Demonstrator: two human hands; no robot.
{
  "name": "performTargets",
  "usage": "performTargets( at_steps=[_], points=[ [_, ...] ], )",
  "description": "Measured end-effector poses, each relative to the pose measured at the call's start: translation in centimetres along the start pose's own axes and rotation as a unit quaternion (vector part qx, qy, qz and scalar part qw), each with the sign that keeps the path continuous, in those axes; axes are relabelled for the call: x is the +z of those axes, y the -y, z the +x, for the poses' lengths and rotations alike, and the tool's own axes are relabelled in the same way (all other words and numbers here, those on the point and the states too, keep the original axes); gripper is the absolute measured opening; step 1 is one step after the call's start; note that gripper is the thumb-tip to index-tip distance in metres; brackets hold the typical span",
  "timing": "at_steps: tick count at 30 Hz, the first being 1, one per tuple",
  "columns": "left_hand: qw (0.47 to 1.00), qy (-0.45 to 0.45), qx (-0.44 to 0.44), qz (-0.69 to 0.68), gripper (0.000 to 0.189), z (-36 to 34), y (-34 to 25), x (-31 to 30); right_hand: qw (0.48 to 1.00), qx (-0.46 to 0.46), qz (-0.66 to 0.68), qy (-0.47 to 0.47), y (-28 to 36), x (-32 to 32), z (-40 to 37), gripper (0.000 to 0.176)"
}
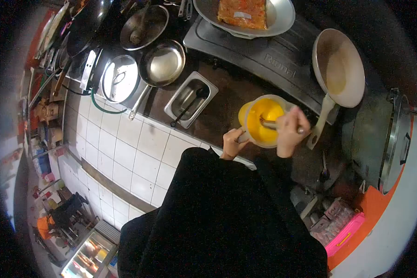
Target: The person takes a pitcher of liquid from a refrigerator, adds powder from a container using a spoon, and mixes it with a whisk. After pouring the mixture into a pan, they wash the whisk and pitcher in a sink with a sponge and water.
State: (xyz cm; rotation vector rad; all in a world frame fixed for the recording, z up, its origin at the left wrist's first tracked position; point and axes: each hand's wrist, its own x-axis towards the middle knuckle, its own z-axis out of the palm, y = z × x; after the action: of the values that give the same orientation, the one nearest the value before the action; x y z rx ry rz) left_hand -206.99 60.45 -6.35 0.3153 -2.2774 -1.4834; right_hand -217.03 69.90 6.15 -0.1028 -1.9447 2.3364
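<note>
On the dark counter, a pitcher-like container (245, 116) holds bright yellow liquid (269, 110). My left hand (233, 143) is closed round the container's handle at its near left side. Over the container's right side, my right hand (292, 129) grips a whisk (269, 124), whose wires dip into the yellow liquid. The fingers of my right hand are slightly blurred.
A steel tray (184, 104) with a dark utensil lies left of the container. Behind stands a stove (264, 55) bearing a pan (282, 28) with a reddish block. A pale frying pan (352, 74) sits at the right, its handle reaching near my right hand.
</note>
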Motion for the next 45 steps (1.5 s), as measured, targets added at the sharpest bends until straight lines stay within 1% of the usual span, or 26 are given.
performTargets(
  at_steps=[1,2,3,5,6,7,9,12,13,15,16,20,21,22,23,25,28,31,33,35,36,37,39,40,43,45],
  points=[
    [1.000,0.005,-0.003,0.002,0.031,0.0,-0.3,-0.2,0.990,0.049,0.129,0.004,1.9,0.5,0.2,0.023],
    [1.000,-0.002,-0.004,-0.002,0.031,0.5,-0.9,-0.3,0.996,-0.047,0.072,-0.032,3.6,0.9,-0.6,0.024],
    [1.000,-0.007,-0.008,-0.007,0.031,0.5,-1.2,-0.4,0.984,-0.092,0.139,0.060,4.0,-0.3,-0.7,0.025],
    [1.000,-0.009,0.012,-0.002,0.031,0.2,-0.8,-0.3,0.981,-0.192,-0.013,-0.013,-0.8,-1.1,-1.3,0.025],
    [1.000,-0.004,-0.001,-0.009,0.030,0.2,-0.8,-0.4,0.959,0.125,0.232,0.107,-4.5,-3.8,-0.9,0.025],
    [1.000,-0.001,-0.013,-0.016,0.029,0.3,-0.8,-0.3,0.989,-0.065,-0.132,-0.007,-1.6,-0.3,-1.6,0.023],
    [0.999,-0.006,-0.012,-0.039,0.027,-0.1,-0.3,0.1,0.993,0.001,-0.040,-0.115,2.5,1.9,-0.9,0.027],
    [1.000,-0.013,0.004,-0.011,0.027,0.3,-0.5,0.0,0.975,-0.139,0.165,0.044,1.7,-1.5,-1.4,0.025],
    [1.000,-0.005,-0.005,-0.006,0.028,0.2,-0.3,0.0,0.989,-0.113,0.088,-0.040,-0.6,-1.2,-2.1,0.025],
    [1.000,-0.003,-0.006,-0.003,0.029,0.4,-0.7,-0.1,0.981,-0.072,-0.176,0.030,-3.4,-1.9,-1.5,0.027],
    [1.000,-0.010,-0.004,-0.004,0.028,0.7,-1.1,-0.1,0.991,-0.054,-0.108,-0.061,-4.4,-1.7,-0.6,0.029],
    [1.000,0.001,-0.015,-0.007,0.032,0.4,-1.0,-0.3,0.985,-0.124,0.116,-0.041,2.8,-1.0,-1.9,0.030],
    [1.000,0.004,-0.018,-0.007,0.032,-0.1,-0.7,-0.4,0.920,-0.157,0.277,0.229,-2.4,-4.2,-0.7,0.029],
    [1.000,0.005,-0.017,0.005,0.030,-0.4,-0.2,-0.2,0.985,-0.119,0.062,0.109,-3.8,-3.6,-1.7,0.028],
    [1.000,0.001,-0.010,0.015,0.029,-0.1,0.0,0.1,0.984,-0.080,-0.155,-0.016,-4.3,-2.3,-2.2,0.028],
    [1.000,0.002,-0.013,0.006,0.029,0.3,-0.3,0.4,0.990,-0.002,-0.140,-0.018,1.6,-0.7,-1.6,0.027],
    [0.999,0.012,-0.039,-0.002,0.029,-0.6,-0.3,-0.4,0.974,-0.185,0.120,-0.057,2.9,-0.5,-2.9,0.022],
    [1.000,-0.010,-0.011,0.005,0.030,0.0,-0.2,0.2,0.966,-0.123,-0.222,-0.042,-4.4,-0.9,-2.7,0.013],
    [1.000,0.009,-0.028,0.010,0.030,0.0,-0.2,0.0,0.992,-0.043,-0.116,0.025,-0.6,-1.2,-0.4,0.017],
    [0.999,-0.002,-0.027,-0.026,0.028,0.4,-1.2,-0.2,0.996,-0.032,0.056,-0.055,5.0,0.2,-1.2,0.022],
    [1.000,0.006,-0.023,-0.007,0.027,0.2,-0.8,-0.2,0.975,-0.059,0.192,0.091,5.1,-0.8,-1.0,0.022],
    [1.000,0.006,-0.027,-0.008,0.027,0.0,-0.8,-0.2,0.976,-0.055,0.189,0.092,2.6,-1.5,-1.1,0.022],
    [0.999,0.015,-0.020,0.022,0.027,0.3,-0.8,-0.2,0.986,-0.066,-0.137,0.065,-4.4,-2.3,-1.0,0.020],
    [1.000,0.007,-0.010,0.008,0.027,0.6,-1.3,-0.4,0.992,0.017,-0.104,0.069,-2.1,-1.0,-0.2,0.021],
    [0.999,0.024,-0.034,0.008,0.027,0.3,-1.0,-0.4,0.997,-0.004,0.070,-0.041,3.4,-0.4,0.0,0.024],
    [0.999,0.016,-0.036,0.003,0.027,0.7,-0.9,-0.1,0.984,-0.008,0.172,0.052,2.1,-1.4,-0.9,0.022]
  ],
)
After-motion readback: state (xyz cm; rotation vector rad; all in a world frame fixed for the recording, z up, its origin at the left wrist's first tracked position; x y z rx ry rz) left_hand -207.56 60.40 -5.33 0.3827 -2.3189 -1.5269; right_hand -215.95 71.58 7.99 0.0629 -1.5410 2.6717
